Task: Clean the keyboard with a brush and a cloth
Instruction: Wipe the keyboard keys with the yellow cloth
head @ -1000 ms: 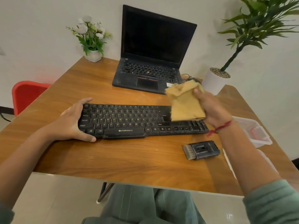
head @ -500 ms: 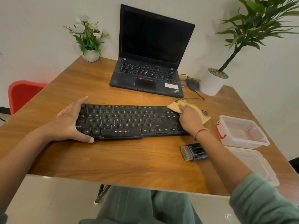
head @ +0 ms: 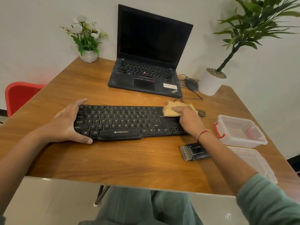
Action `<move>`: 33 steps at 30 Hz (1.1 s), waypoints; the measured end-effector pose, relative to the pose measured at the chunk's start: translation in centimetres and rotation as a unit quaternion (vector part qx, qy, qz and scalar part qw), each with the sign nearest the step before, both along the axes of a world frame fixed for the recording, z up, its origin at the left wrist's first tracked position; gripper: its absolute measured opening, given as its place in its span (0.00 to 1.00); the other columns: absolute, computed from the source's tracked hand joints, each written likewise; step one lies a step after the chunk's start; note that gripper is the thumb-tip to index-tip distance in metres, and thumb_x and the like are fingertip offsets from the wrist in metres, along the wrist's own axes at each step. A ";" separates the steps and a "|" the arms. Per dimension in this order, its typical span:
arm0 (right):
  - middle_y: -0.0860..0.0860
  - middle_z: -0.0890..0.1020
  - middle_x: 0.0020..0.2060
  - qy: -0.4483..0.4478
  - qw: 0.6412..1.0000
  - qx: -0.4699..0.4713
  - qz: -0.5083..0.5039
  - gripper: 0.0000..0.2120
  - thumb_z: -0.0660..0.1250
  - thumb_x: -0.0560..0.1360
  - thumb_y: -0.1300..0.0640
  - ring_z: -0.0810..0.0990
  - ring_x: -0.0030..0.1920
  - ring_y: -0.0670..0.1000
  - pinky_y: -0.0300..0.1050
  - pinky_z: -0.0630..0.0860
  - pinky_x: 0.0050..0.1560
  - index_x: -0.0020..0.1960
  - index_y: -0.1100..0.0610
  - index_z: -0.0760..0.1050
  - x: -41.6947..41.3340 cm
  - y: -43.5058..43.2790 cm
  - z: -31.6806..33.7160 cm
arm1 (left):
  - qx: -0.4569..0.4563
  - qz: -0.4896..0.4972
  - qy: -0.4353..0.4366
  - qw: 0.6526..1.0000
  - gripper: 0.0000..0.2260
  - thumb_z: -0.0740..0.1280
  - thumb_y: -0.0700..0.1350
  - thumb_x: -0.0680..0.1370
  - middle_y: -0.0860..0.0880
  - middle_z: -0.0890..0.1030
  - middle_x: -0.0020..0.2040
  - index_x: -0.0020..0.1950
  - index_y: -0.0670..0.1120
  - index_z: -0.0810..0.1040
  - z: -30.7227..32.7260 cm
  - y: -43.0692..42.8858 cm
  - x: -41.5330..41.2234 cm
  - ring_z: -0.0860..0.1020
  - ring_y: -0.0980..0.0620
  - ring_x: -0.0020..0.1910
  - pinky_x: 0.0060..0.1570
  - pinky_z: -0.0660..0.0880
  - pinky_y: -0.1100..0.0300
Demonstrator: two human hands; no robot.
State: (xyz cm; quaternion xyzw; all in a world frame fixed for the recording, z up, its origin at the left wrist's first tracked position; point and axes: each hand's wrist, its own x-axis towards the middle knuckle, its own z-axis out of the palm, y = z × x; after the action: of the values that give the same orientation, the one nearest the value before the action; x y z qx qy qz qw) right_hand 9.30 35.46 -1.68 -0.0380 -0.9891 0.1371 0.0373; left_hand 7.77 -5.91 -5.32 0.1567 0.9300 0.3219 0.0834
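Keyboard point(head: 123, 122) lies on the table point(head: 129, 163) with its long axis left to right in front of me. I press the cloth point(head: 170, 111) onto its far right corner under my flat right hand point(head: 190, 118), so nearly all the keys run leftward from the cloth. My left hand point(head: 68, 125) clamps the keyboard's left end, thumb on the near edge and fingers over the far edge. I judge the wipe has open room leftward up to that hand. The brush point(head: 193, 151) rests just nearer than the keyboard's right end, and a cable point(head: 191, 99) lies just beyond it.
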 end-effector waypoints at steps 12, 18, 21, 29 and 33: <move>0.52 0.63 0.74 -0.037 0.997 0.033 -0.058 0.30 0.55 0.76 0.68 0.64 0.72 0.57 0.50 0.59 0.72 0.74 0.48 0.64 -0.7 2.1 0.3 | 0.009 0.001 -0.005 1.000 0.57 0.76 0.73 0.45 0.51 0.60 0.73 0.66 0.77 0.45 -0.1 -0.2 0.1 0.62 0.45 0.71 0.71 0.61 0.42; 0.49 0.64 0.74 -0.057 0.998 -0.003 0.010 0.28 0.54 0.78 0.68 0.66 0.71 0.55 0.50 0.63 0.71 0.74 0.47 0.64 0.9 1.1 0.2 | 0.012 0.001 -0.002 1.000 0.57 0.75 0.73 0.45 0.51 0.60 0.73 0.66 0.76 0.46 0.0 -0.2 0.1 0.62 0.45 0.71 0.71 0.61 0.42; 0.53 0.69 0.71 -0.054 0.996 0.009 -0.068 0.27 0.55 0.79 0.66 0.72 0.66 0.55 0.47 0.67 0.65 0.74 0.47 0.63 0.5 2.8 1.1 | 0.010 0.000 -0.004 1.000 0.57 0.75 0.73 0.45 0.51 0.61 0.73 0.66 0.76 0.46 0.0 -0.1 0.1 0.62 0.46 0.71 0.71 0.61 0.42; 0.54 0.69 0.71 -0.065 0.997 0.003 -0.047 0.26 0.54 0.79 0.66 0.71 0.67 0.56 0.47 0.68 0.66 0.74 0.47 0.64 2.6 0.9 1.3 | 0.014 0.004 -0.005 1.000 0.57 0.76 0.71 0.46 0.50 0.61 0.73 0.67 0.74 0.46 0.2 0.0 0.3 0.62 0.46 0.72 0.71 0.61 0.44; 0.58 0.75 0.65 -0.065 0.995 0.008 -0.077 0.24 0.55 0.79 0.64 0.75 0.62 0.58 0.46 0.70 0.58 0.73 0.49 0.66 2.0 0.4 2.1 | 0.012 0.008 0.002 1.000 0.57 0.76 0.71 0.46 0.50 0.61 0.73 0.68 0.72 0.46 0.1 0.2 0.4 0.62 0.46 0.72 0.71 0.61 0.43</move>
State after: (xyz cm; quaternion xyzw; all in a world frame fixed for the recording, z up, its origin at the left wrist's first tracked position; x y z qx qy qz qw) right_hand 11.31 35.89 0.47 -0.1229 -0.9847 0.1226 -0.0159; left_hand 8.16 -5.74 -5.20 0.1509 0.9274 0.3333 0.0775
